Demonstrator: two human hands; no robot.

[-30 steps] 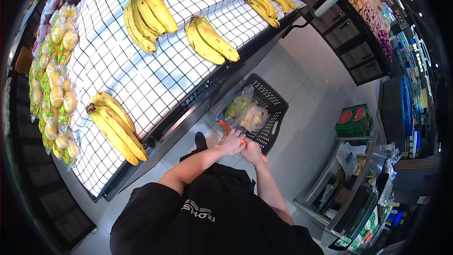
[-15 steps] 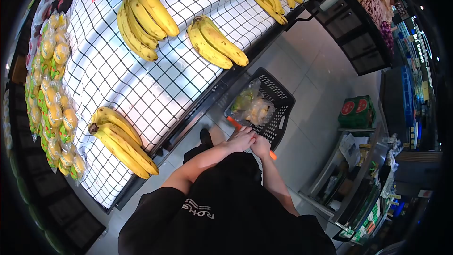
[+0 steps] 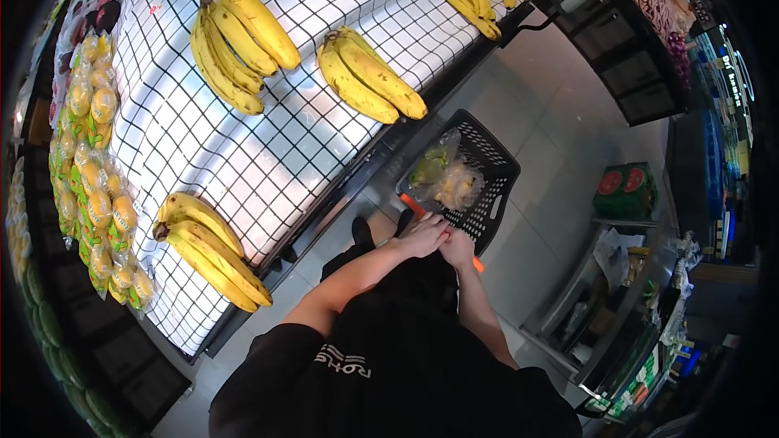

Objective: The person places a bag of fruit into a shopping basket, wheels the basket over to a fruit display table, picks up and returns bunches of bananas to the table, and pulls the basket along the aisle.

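A black shopping basket (image 3: 497, 164) with perforated sides stands in front of me, low over the floor. Its orange handle (image 3: 412, 204) runs beneath both my hands, showing at either end. My left hand (image 3: 423, 235) is closed over the handle, its fingers meeting those of my right hand (image 3: 458, 248), closed on it farther right. Both sets of fingertips are partly hidden. In the basket lie a clear bag with green produce (image 3: 434, 164) and a clear bag with pale yellowish produce (image 3: 458, 186).
On my left, a display table with a checked cloth (image 3: 284, 142) holds several banana bunches (image 3: 213, 251). Bagged yellow fruit (image 3: 99, 207) lines its far edge. At right stand a low shelf cart (image 3: 596, 304) and a green box (image 3: 625, 191). Tiled floor (image 3: 527, 146) runs between.
The view has shifted slightly, so the basket and my hands appear a little farther right. Both hands stay on the handle, and the bananas lie as before.
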